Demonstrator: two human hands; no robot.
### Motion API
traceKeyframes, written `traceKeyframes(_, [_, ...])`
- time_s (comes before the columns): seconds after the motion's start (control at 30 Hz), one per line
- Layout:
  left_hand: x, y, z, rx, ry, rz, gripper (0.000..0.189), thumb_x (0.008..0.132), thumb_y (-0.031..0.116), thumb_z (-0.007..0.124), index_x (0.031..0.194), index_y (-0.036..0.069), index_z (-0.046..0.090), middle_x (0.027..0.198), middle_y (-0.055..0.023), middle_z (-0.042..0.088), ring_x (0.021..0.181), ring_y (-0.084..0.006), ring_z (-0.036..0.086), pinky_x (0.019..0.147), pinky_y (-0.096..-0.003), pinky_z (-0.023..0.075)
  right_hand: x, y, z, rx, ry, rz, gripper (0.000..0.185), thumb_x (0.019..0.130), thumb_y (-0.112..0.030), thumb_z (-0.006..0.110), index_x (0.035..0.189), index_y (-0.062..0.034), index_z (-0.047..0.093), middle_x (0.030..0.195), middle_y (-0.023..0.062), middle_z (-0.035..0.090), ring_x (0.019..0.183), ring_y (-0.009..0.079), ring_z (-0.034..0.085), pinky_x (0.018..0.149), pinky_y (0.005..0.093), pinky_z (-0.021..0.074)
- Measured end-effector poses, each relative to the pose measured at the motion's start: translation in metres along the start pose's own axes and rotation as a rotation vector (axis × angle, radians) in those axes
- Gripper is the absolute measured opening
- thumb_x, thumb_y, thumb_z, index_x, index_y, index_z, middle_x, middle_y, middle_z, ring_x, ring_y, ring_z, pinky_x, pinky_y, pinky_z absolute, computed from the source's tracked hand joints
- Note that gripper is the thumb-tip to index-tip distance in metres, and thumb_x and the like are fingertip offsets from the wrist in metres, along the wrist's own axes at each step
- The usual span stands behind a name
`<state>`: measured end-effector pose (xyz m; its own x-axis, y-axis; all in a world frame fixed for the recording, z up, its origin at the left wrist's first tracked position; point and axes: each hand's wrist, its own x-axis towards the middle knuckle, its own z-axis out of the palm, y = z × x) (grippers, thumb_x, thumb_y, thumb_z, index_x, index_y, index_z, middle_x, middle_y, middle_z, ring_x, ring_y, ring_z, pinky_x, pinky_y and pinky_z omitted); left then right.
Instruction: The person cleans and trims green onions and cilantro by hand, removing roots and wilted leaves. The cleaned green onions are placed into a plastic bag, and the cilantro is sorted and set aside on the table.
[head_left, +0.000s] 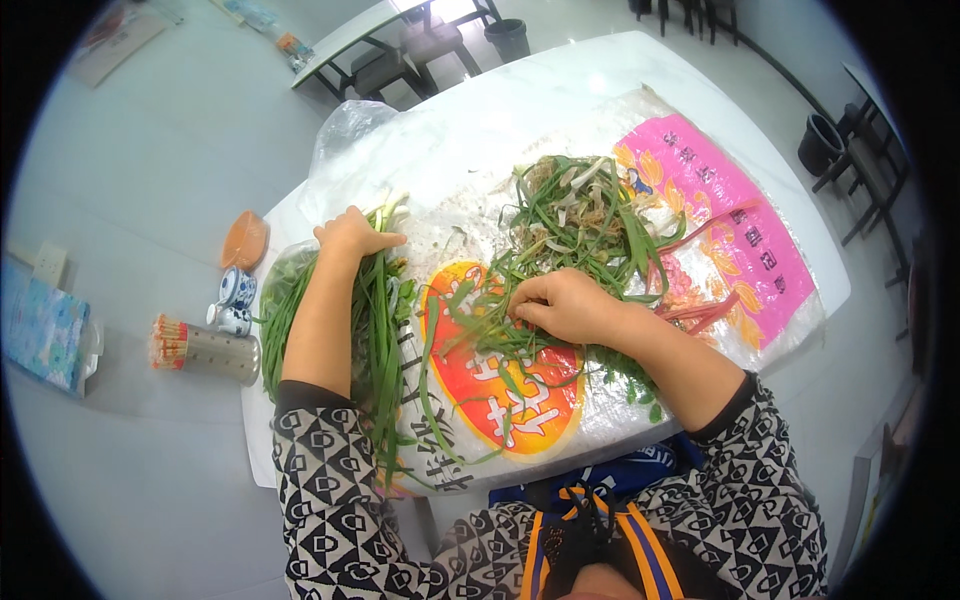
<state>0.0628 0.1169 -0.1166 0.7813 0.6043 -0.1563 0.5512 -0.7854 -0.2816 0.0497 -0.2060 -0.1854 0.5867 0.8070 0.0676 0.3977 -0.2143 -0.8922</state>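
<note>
My left hand (354, 234) is closed over the white-stemmed end of a bunch of long green leafy stalks (386, 330), which look like scallions or green garlic. The stalks lie along the left side of the table, with their leaves hanging towards me under my forearm. The fingertips of my right hand (564, 306) pinch some thin wilted leaves (472, 322), blurred at their tips. Beyond that hand is a tangled heap of green leaves, dry skins and roots (577, 210). Both lots of greens lie on a flattened printed plastic sack (750, 247).
A clear plastic bag (349, 139) sits at the table's (555, 90) far left. Along the left edge are an orange dish (245, 238), blue-and-white ceramic pots (236, 289) and a metal holder of chopsticks (217, 358). Red plastic strips (705, 315) lie right. Stools (386, 71) and bins (507, 39) stand beyond.
</note>
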Motion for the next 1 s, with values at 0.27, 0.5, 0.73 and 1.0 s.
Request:
traceKeyframes(0.27, [0.040,-0.008,0.015,-0.176,-0.266,-0.144,0.078,0.058,0.043,0.076,0.121,0.003,0.055,0.114,-0.0136,0.064,0.105,-0.0300,0.061,0.100,-0.0521,0.0297,0.000,0.003,0.002,-0.125,-0.004,-0.031,0.020,0.081,-0.022,0.056,0.087,-0.0094,0.070,0.082,0.0141,0.068,0.081,0.0344,0.064,0.074,0.0432,0.0501])
traceKeyframes(0.5, [0.039,-0.029,0.010,-0.255,0.030,-0.067,0.062,0.057,0.027,0.073,0.109,-0.005,0.061,0.102,-0.0207,0.067,0.095,-0.0336,0.064,0.086,-0.0401,0.0474,-0.002,0.004,0.000,-0.163,-0.019,-0.052,0.019,0.081,-0.021,0.056,0.087,-0.0096,0.069,0.082,0.0152,0.067,0.081,0.0353,0.064,0.074,0.0442,0.0495])
traceKeyframes(0.73, [-0.001,-0.097,-0.081,-0.830,-0.027,-0.056,0.028,0.064,0.015,0.066,0.084,-0.005,0.061,0.069,-0.0117,0.062,0.057,-0.0222,0.061,0.053,-0.0342,0.0497,-0.003,0.000,-0.001,-0.149,-0.032,-0.054,0.020,0.081,-0.020,0.056,0.091,-0.0099,0.069,0.085,0.0163,0.067,0.084,0.0357,0.064,0.076,0.0442,0.0494])
traceKeyframes(1.0, [-0.051,-0.101,-0.100,-1.229,-0.159,0.010,0.030,0.074,0.010,0.072,0.096,-0.005,0.058,0.077,-0.0120,0.063,0.060,-0.0217,0.064,0.055,-0.0326,0.0551,-0.005,-0.003,-0.003,-0.313,-0.012,-0.014,0.026,0.082,-0.020,0.055,0.102,-0.0114,0.068,0.092,0.0169,0.067,0.090,0.0360,0.063,0.081,0.0448,0.0489])
